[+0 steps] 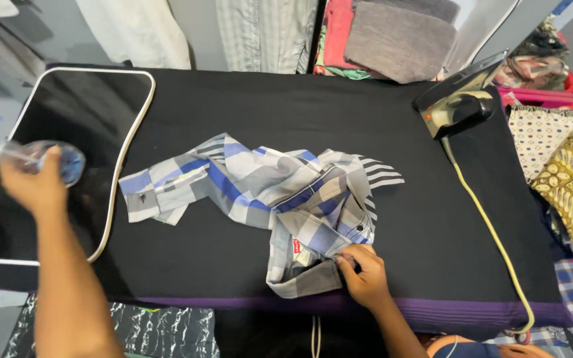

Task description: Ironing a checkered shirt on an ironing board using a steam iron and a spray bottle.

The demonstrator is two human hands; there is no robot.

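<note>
A crumpled checked shirt [280,192] in blue, grey and white lies in the middle of a black-covered ironing table [286,106]. My right hand [365,275] pinches the shirt at its collar end near the table's front edge. My left hand [34,185] is out at the far left, wrapped around a clear plastic bottle [41,159] with a blue cap end, held on its side over a black pad with white piping [127,152].
An electric iron [455,106] rests on its heel at the back right, its yellow cord [492,232] running down to the front edge. Folded patterned cloths [565,159] lie at the right. Stacked clothes [392,36] and hanging garments [266,33] line the back.
</note>
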